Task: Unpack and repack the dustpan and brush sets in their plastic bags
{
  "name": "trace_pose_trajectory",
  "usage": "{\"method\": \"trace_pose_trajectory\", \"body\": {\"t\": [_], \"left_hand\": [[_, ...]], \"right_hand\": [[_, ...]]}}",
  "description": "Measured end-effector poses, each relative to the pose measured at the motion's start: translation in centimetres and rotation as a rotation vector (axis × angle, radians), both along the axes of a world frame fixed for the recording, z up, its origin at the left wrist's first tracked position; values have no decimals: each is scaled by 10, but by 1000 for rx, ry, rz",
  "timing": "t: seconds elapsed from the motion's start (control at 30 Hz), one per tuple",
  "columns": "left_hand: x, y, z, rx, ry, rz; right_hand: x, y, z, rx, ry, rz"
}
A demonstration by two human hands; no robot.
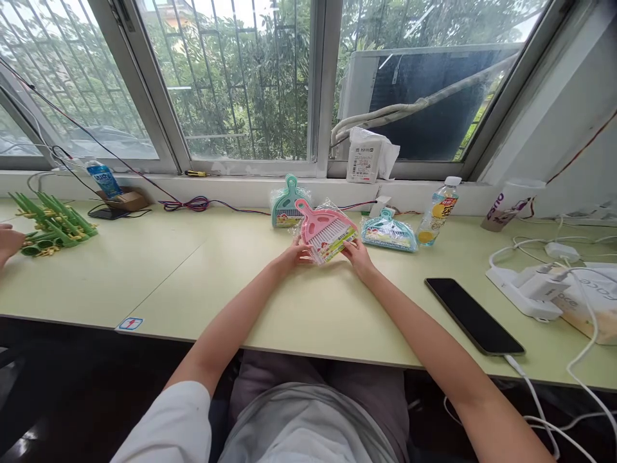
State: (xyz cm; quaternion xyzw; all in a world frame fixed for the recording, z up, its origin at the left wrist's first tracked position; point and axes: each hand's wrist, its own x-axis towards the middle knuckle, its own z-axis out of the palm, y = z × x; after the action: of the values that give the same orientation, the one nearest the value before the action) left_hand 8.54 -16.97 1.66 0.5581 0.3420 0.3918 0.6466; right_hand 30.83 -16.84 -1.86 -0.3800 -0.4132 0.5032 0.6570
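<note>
Between my two hands is a pink mini dustpan and brush set [318,225] in clear plastic wrap, tilted with its handle up and to the left. My left hand [295,253] grips its lower left side, fingers partly behind the wrap. At the lower right corner, my right hand [357,252] closes on the yellow-green label edge. Just behind it on the left stands a green dustpan set [285,209], also wrapped. Another wrapped teal dustpan set [389,233] lies on the table to the right of my right hand.
A drink bottle [438,212], a phone [472,315] on a cable and a power strip [525,292] are on the right. Green plastic pieces [55,222] lie far left beside another person's hand [8,243]. A tissue pack [365,157] stands on the sill.
</note>
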Motion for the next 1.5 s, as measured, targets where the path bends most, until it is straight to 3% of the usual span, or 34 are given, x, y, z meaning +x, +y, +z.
{"method": "trace_pose_trajectory", "body": {"t": [0.17, 0.3, 0.5, 0.7, 0.83, 1.0, 1.1, 1.2, 1.23, 1.27, 1.33, 1.43, 1.47, 1.5], "left_hand": [[-2, 3, -2, 19, 64, -157], [-4, 9, -3, 29, 124, -90], [-12, 16, -3, 61, 219, 253], [-29, 31, -1, 27, 145, 517], [-57, 46, -4, -46, 29, 873], [-99, 55, -8, -75, 283, 1280], [-103, 48, -5, -22, 404, 1458], [-85, 34, 5, 245, 527, 1634], [-75, 29, 8, 385, 531, 1583], [-63, 25, 11, 500, 499, 1450], [-35, 17, 14, 558, 350, 1041], [7, 6, 5, 229, 111, 399], [18, 3, 0, 180, 56, 238], [26, 0, -5, 158, 4, 167]], "right_hand": [[4, -2, 3, -59, 106, -27], [2, -5, 6, -60, 98, -35], [2, -10, 14, -70, 56, -13], [8, -10, 22, -69, 43, 32], [24, -5, 21, -57, 84, -48], [40, 2, 15, -85, 154, -168], [39, 2, 11, -88, 149, -165], [30, -1, 11, -57, 137, -114], [26, -3, 12, -40, 139, -91], [21, -5, 14, -23, 143, -70], [12, -9, 16, 5, 149, -34], [2, -13, 17, 1, 135, 12], [1, -12, 16, -14, 125, 17], [1, -12, 15, -42, 111, 14]]}}
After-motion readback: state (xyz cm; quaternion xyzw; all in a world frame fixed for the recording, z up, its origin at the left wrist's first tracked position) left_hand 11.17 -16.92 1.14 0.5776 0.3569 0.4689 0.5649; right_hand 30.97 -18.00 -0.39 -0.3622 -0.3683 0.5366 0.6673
